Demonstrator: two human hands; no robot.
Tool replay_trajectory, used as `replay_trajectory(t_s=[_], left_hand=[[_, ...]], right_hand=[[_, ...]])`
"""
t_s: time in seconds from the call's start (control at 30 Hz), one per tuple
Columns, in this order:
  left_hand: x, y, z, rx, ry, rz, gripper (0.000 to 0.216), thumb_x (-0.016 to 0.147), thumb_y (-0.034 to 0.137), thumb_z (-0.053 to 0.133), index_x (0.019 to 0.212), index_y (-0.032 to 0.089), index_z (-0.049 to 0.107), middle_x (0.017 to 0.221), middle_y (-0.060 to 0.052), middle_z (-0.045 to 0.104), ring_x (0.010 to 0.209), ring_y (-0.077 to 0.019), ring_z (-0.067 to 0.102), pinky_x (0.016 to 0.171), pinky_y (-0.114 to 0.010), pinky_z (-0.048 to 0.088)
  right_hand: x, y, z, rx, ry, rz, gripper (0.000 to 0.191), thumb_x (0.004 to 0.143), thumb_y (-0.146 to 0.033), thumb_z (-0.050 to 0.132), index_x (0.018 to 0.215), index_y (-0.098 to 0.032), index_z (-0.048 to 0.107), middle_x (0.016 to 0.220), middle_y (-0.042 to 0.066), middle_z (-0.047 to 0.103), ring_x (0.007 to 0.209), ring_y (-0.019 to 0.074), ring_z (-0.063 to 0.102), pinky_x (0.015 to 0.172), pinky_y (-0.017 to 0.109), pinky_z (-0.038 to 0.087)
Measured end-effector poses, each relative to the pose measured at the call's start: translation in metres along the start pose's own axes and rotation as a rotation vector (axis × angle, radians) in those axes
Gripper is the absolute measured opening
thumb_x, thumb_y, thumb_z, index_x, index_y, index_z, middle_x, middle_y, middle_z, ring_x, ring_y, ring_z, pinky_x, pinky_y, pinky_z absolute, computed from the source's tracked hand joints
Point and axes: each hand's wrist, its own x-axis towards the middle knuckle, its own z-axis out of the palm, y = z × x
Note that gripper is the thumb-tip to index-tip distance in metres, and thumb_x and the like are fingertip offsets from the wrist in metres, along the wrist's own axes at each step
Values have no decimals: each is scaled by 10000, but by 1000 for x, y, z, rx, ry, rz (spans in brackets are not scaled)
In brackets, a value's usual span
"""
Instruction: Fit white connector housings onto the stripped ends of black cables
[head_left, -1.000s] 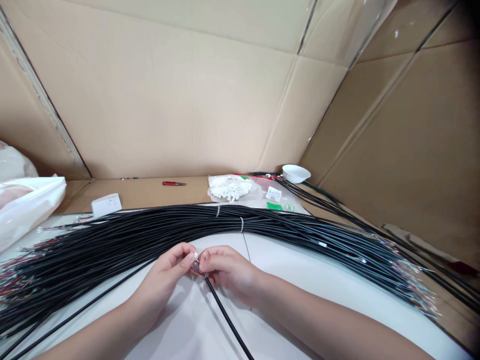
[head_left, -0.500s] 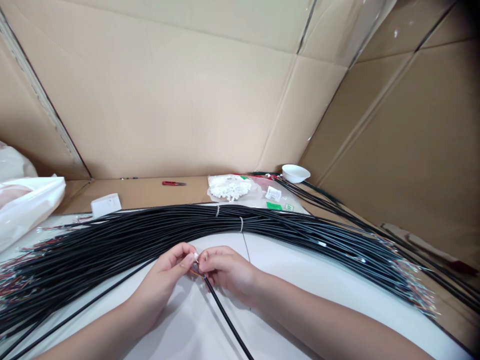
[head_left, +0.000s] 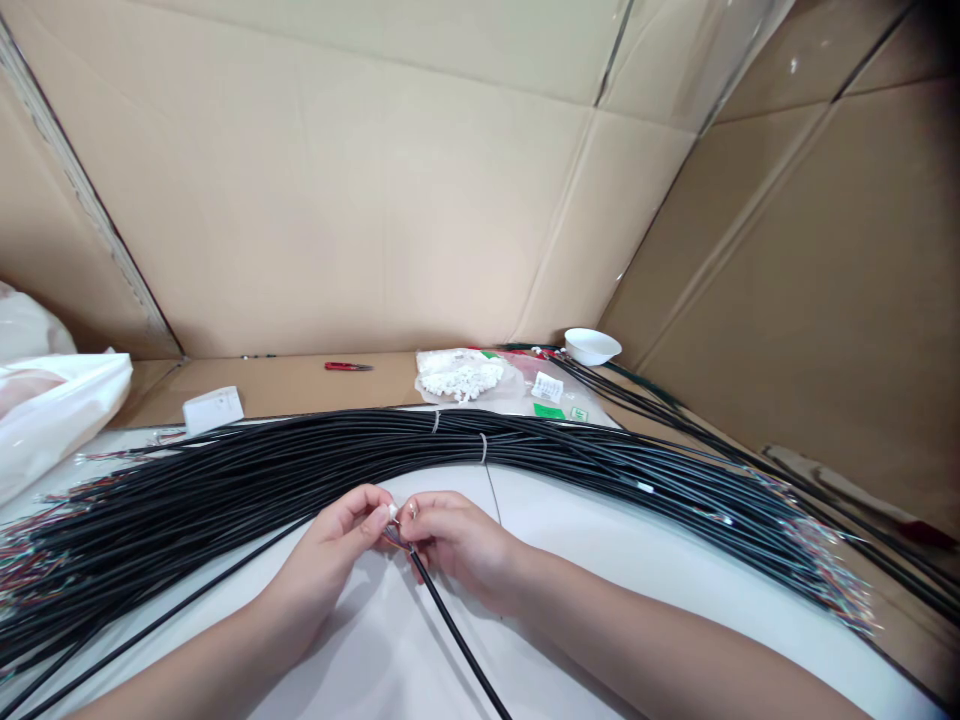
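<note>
Between thumb and forefinger, my left hand (head_left: pixel 346 530) pinches a small white connector housing (head_left: pixel 391 512). My right hand (head_left: pixel 448 540) is closed on the thin coloured wires (head_left: pixel 396 536) at the stripped end of a black cable (head_left: pixel 457 632), close beside the housing. From there the cable runs down toward the lower edge of the view. The fingertips partly hide the wires, and I cannot tell which of them sit in the housing. Just beyond my hands lies a thick bundle of black cables (head_left: pixel 300 465), held by pale ties (head_left: pixel 484 447).
A bag with a heap of white connector housings (head_left: pixel 461 380) lies behind the bundle. Nearby are a white bowl (head_left: pixel 592 346), red-handled snips (head_left: pixel 347 366), a white paper slip (head_left: pixel 213 409) and a white plastic bag (head_left: pixel 60 410). Cardboard walls (head_left: pixel 337 180) enclose the back and right.
Both hands stay nearly in place around the connector housing. My right fingers and the thin wires have shifted very slightly; the rest looks the same.
</note>
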Motion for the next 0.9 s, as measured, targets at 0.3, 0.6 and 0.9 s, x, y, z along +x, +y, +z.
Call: replay_trajectory(t_s=[0.3,0.6,0.9], left_hand=[[0,0,1,-12,13,-6,142,817,280,488,723,189,543,678,9,595,693,-151,536,697,-268,387],[-1,2,1,34,54,-12,147,800,299,510,709,191,552,697,12,561,711,-154,518,710,-277,386],[1,0,0,71,83,0,167,802,306,507,686,188,529,671,14,547,686,-145,500,692,-272,381]], right_hand=[[0,2,1,6,-1,-30,75,548,-167,556,516,-139,494,456,-41,415,429,73,373,409,209,258],[-1,5,2,-39,56,-55,109,593,-190,560,536,-153,475,463,-53,410,418,66,364,413,209,325],[0,11,1,-130,113,-121,69,639,-172,546,596,-150,496,535,-33,455,437,66,377,421,208,319]])
